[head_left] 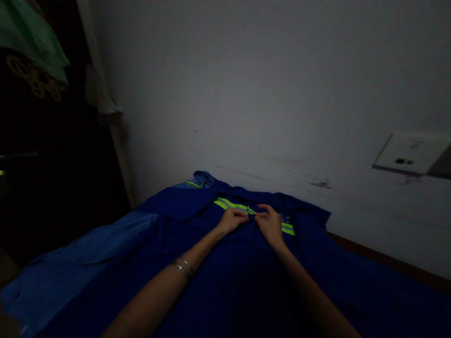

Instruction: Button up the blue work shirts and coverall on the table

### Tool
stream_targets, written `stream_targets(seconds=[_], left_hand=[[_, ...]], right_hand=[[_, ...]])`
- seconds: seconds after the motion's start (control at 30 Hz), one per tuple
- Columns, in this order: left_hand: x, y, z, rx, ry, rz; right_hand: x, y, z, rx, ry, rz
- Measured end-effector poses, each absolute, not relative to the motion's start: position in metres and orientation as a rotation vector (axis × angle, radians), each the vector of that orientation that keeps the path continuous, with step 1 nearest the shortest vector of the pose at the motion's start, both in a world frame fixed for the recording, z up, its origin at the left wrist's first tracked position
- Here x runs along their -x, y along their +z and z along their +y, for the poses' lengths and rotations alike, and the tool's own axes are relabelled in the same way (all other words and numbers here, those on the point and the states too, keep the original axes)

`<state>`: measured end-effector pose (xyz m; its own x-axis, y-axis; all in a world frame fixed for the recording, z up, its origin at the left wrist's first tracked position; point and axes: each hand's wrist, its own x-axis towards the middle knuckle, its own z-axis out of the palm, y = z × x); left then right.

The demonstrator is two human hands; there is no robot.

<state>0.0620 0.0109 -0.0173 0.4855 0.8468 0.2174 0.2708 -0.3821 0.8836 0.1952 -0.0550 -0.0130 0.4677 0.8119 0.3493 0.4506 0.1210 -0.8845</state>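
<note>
Both our hands work at the bright strip on a dark blue garment, before a pale wall

Nearest us, our bare forearms reach over the dark blue garment [230,281], which spreads out below and around them, with bangles [184,266] on our left wrist and a lighter blue cloth [86,248] off to the left; farther on, at the yellow-green and grey strip [228,205], our left hand [232,221] has its fingertips drawn close together at the fabric, while our right hand [270,224] curls its thumb and forefinger beside a raised bit of strip, though in this dimness we cannot tell whether either set of fingers grips it; beyond stand the scuffed wall [249,86], a switch plate [412,153] at right, and a green cloth [22,22] hanging at upper left
</note>
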Motion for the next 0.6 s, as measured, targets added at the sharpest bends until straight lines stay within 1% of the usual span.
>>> stream_targets(seconds=[0.1,0.27,0.6], left_hand=[[-0.063,-0.017,0.009,-1.911,0.882,0.918],[-0.065,-0.018,0.005,-1.96,0.951,0.943],[-0.066,-0.013,-0.006,-2.228,1.007,0.993]], right_hand=[[-0.194,-0.011,-0.057,1.529,0.346,-1.19],[-0.192,-0.005,-0.061,1.601,0.197,-1.4],[-0.192,-0.004,-0.06,1.716,0.077,-1.566]])
